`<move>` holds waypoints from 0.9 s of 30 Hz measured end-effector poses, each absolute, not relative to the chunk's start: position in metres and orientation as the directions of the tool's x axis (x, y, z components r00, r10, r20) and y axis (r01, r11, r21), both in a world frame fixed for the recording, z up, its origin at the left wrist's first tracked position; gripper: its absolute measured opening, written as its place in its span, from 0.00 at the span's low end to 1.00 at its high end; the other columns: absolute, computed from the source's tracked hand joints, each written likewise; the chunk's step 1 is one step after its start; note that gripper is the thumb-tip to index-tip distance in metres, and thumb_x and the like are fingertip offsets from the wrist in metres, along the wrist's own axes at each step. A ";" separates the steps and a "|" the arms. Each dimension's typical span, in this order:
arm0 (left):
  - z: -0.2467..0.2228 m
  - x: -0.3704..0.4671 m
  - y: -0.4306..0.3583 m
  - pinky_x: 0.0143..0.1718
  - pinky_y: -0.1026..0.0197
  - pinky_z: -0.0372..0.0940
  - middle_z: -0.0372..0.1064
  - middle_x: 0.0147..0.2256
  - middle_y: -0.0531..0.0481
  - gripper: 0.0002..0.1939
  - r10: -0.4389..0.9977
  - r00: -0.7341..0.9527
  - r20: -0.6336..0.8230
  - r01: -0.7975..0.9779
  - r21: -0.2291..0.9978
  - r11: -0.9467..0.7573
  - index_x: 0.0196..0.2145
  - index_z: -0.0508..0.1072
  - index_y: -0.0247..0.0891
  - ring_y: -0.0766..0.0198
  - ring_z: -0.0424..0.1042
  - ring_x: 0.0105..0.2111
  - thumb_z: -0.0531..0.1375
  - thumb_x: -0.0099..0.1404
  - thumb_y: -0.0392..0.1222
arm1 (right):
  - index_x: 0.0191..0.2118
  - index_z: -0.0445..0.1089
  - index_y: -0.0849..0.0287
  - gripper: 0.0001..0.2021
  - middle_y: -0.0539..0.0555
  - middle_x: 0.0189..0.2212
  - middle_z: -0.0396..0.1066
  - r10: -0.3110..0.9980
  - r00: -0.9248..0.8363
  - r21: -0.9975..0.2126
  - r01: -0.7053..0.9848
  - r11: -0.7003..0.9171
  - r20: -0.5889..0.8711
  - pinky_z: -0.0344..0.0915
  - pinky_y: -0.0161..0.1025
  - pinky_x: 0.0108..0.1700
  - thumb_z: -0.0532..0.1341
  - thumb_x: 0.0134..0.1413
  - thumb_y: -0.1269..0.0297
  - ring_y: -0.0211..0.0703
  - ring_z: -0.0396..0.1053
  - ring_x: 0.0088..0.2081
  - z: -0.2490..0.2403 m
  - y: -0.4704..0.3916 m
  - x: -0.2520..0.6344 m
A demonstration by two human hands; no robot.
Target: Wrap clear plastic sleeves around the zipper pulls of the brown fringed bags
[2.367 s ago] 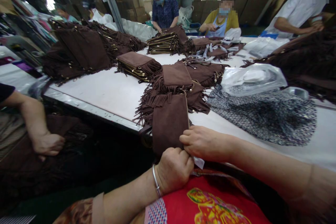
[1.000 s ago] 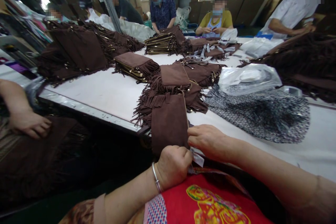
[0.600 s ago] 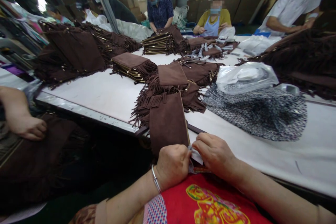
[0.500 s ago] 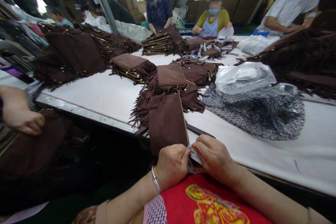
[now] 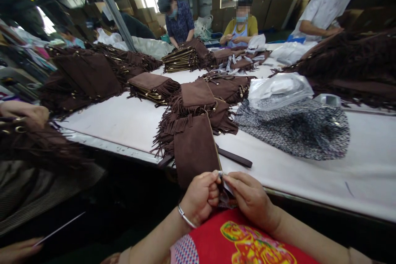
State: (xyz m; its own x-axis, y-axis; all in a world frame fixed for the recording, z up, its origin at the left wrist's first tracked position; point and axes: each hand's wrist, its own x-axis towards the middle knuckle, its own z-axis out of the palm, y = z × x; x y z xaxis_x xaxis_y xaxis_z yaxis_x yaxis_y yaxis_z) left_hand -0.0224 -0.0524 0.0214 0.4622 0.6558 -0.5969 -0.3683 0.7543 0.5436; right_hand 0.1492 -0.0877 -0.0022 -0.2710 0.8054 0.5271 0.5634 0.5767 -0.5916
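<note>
A brown suede bag (image 5: 195, 144) with fringe and a zipper along its right side lies over the table's near edge. At its lower right corner, my left hand (image 5: 201, 194) pinches a small pale wrapping piece (image 5: 228, 189) between thumb and fingertips, the other fingers curled. My right hand (image 5: 252, 198) is closed on the same piece from the other side, fingertips close to the left ones. The zipper end there is mostly hidden by my fingers. A dark strap (image 5: 235, 158) lies just beyond my hands.
More fringed bags (image 5: 154, 84) are stacked on the white table (image 5: 102, 111). A patterned cloth (image 5: 297, 132) and clear plastic bag (image 5: 280, 90) lie to the right. At left, a co-worker's hand (image 5: 31, 113) holds a brown bag. Other people work across the table.
My fingers have shifted on the wrapping piece, the left hand turning so its curled fingers show. The co-worker's hand at left has risen with a fringed bag. The view has shifted slightly.
</note>
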 end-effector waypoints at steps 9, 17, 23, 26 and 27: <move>0.025 -0.025 -0.045 0.13 0.73 0.35 0.37 0.13 0.64 0.16 0.515 0.533 -0.672 -0.436 0.303 0.847 0.25 0.62 0.34 0.76 0.34 0.13 0.49 0.70 0.43 | 0.46 0.72 0.57 0.12 0.58 0.38 0.71 0.842 -0.214 -0.615 0.598 0.514 0.495 0.70 0.41 0.40 0.54 0.60 0.72 0.44 0.70 0.39 0.016 -0.071 0.158; 0.030 -0.026 -0.045 0.13 0.74 0.35 0.35 0.13 0.64 0.18 0.478 0.595 -0.646 -0.472 0.200 0.858 0.24 0.60 0.35 0.76 0.35 0.12 0.46 0.71 0.42 | 0.49 0.69 0.59 0.13 0.58 0.36 0.70 0.859 -0.246 -0.583 0.647 0.491 0.449 0.69 0.44 0.42 0.54 0.61 0.70 0.46 0.68 0.39 0.015 -0.069 0.140; 0.026 -0.024 -0.047 0.13 0.73 0.36 0.36 0.13 0.65 0.15 0.517 0.558 -0.649 -0.456 0.280 0.845 0.24 0.59 0.36 0.76 0.34 0.13 0.52 0.68 0.43 | 0.44 0.73 0.58 0.11 0.56 0.33 0.70 0.891 -0.237 -0.672 0.590 0.448 0.387 0.69 0.40 0.39 0.54 0.62 0.68 0.42 0.69 0.36 0.022 -0.060 0.140; 0.023 -0.023 -0.050 0.14 0.73 0.35 0.38 0.13 0.64 0.14 0.567 0.502 -0.653 -0.439 0.372 0.818 0.25 0.60 0.37 0.76 0.34 0.14 0.54 0.66 0.44 | 0.39 0.75 0.58 0.11 0.54 0.31 0.70 0.918 -0.250 -0.709 0.583 0.397 0.308 0.67 0.36 0.38 0.54 0.62 0.67 0.40 0.69 0.34 0.026 -0.056 0.140; 0.022 -0.023 -0.051 0.14 0.72 0.35 0.38 0.13 0.64 0.14 0.580 0.487 -0.653 -0.429 0.400 0.810 0.25 0.60 0.37 0.76 0.34 0.14 0.55 0.65 0.45 | 0.38 0.76 0.58 0.11 0.53 0.30 0.70 0.924 -0.258 -0.711 0.591 0.381 0.281 0.66 0.36 0.37 0.55 0.61 0.68 0.39 0.68 0.34 0.027 -0.055 0.140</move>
State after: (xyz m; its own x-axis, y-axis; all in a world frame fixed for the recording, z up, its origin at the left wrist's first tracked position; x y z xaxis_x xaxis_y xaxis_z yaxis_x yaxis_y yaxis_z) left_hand -0.0230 -0.0507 0.0218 0.4868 0.5805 -0.6528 -0.4288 0.8098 0.4004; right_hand 0.1396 -0.0549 0.0272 -0.2578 0.9243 0.2814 0.5907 0.3813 -0.7112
